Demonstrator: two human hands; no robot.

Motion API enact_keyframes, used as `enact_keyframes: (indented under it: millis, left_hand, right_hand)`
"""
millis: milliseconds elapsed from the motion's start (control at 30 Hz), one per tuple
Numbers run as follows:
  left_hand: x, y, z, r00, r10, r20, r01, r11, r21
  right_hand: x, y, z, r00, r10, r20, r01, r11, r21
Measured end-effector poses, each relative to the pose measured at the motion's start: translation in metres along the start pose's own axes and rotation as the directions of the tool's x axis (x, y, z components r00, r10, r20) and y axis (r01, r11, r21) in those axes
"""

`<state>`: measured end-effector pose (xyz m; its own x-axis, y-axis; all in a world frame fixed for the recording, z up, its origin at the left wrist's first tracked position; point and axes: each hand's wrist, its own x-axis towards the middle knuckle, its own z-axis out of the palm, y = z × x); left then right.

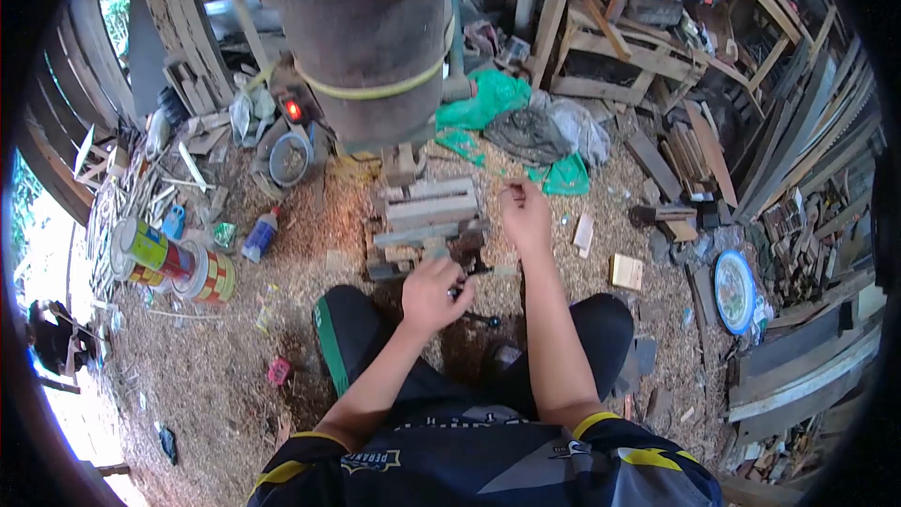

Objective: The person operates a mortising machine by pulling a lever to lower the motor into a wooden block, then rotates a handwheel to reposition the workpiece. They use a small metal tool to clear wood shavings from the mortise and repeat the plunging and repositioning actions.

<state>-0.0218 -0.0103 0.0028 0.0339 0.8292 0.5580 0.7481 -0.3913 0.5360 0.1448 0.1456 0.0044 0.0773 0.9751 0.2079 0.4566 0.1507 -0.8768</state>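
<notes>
My left hand [435, 295] is closed over a dark metal handle [481, 318] with a round knob at its end, at the near side of a low vise-like tool [466, 249]. Blocks of pale wood [430, 205] lie across the top of this tool. Over to the right of the blocks, my right hand [526, 218] is raised with its fingers curled together. Whatever may be between those fingertips is too small to make out.
Wood shavings cover the ground. Paint cans [208, 274] and a blue bottle [261, 237] stand left. A large dark drum [371, 47] rises ahead, beside green plastic [488, 99]. To the right are a wood block [626, 272], a blue-rimmed basin [721, 293] and stacked planks [798, 376].
</notes>
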Motion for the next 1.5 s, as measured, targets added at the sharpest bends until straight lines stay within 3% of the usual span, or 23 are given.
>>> enact_keyframes:
  millis: [67,100,167,267,533,700,867,1000,1067,1100,1200,1233,1267,1333,1367,1433,1467,1500]
  left_hand:
    - [0.002,0.002,-0.001,0.999,-0.012,0.045,0.011,1.000,0.017]
    - [0.001,-0.002,0.003,0.998,0.013,0.055,-0.016,0.999,0.045]
    - [0.003,0.001,-0.001,0.994,-0.023,0.109,0.017,0.998,0.059]
    - [0.006,0.003,-0.003,0.989,-0.032,0.143,0.021,0.997,0.075]
    - [0.005,0.000,-0.003,0.962,-0.052,0.268,0.015,0.990,0.139]
    - [0.006,-0.002,-0.003,0.939,-0.073,0.336,0.029,0.990,0.135]
    - [0.013,0.002,-0.006,0.957,-0.052,0.286,0.017,0.992,0.124]
    - [0.017,0.001,-0.007,0.959,-0.068,0.276,0.043,0.994,0.097]
    - [0.013,-0.005,-0.003,0.961,-0.084,0.263,0.063,0.994,0.089]
    - [0.012,-0.007,-0.002,0.961,-0.090,0.263,0.069,0.994,0.089]
    - [0.013,-0.006,-0.003,0.970,-0.059,0.234,0.031,0.992,0.119]
    - [0.014,-0.006,-0.002,0.973,-0.044,0.225,0.019,0.994,0.108]
    - [0.014,-0.007,-0.002,0.976,-0.028,0.215,0.007,0.995,0.099]
    - [0.012,-0.012,0.000,0.973,-0.010,0.230,-0.013,0.995,0.098]
    - [0.012,-0.012,0.000,0.969,-0.021,0.244,-0.005,0.995,0.103]
    - [0.010,-0.010,0.001,0.964,-0.041,0.262,0.014,0.994,0.105]
    - [0.010,-0.011,0.002,0.966,-0.032,0.255,0.007,0.995,0.098]
    - [0.011,-0.012,0.002,0.969,-0.021,0.247,-0.002,0.996,0.092]
  right_hand:
    - [0.005,-0.022,0.001,1.000,0.023,0.007,-0.024,0.977,0.211]
    - [0.008,-0.030,0.003,1.000,0.006,-0.004,-0.005,0.975,0.221]
    - [0.016,-0.048,0.007,1.000,0.000,-0.016,0.008,0.883,0.469]
    - [0.026,-0.081,0.006,0.995,-0.066,-0.078,0.099,0.791,0.604]
    - [0.065,-0.141,-0.004,0.982,-0.172,-0.083,0.186,0.751,0.634]
    - [0.101,-0.177,0.004,0.928,-0.371,-0.012,0.321,0.784,0.531]
    - [0.146,-0.200,0.029,0.918,-0.388,0.076,0.274,0.764,0.584]
    - [0.190,-0.223,0.052,0.910,-0.415,-0.014,0.329,0.700,0.634]
    - [0.201,-0.250,0.041,0.930,-0.319,0.184,0.102,0.703,0.704]
    - [0.209,-0.259,0.049,0.942,-0.315,0.114,0.116,0.628,0.770]
    - [0.228,-0.273,0.048,0.961,-0.192,0.197,-0.009,0.693,0.721]
    - [0.227,-0.280,0.053,0.979,-0.184,0.090,0.050,0.642,0.765]
    - [0.221,-0.280,0.050,0.979,-0.181,0.094,0.046,0.644,0.764]
    - [0.210,-0.286,0.041,0.959,-0.284,-0.015,0.204,0.648,0.734]
    - [0.208,-0.292,0.037,0.958,-0.287,-0.012,0.203,0.647,0.735]
    - [0.208,-0.297,0.030,0.974,-0.196,0.112,0.018,0.561,0.827]
    - [0.214,-0.295,0.027,0.975,-0.189,0.119,0.008,0.565,0.825]
    - [0.227,-0.295,0.023,0.948,-0.283,0.149,0.047,0.583,0.811]
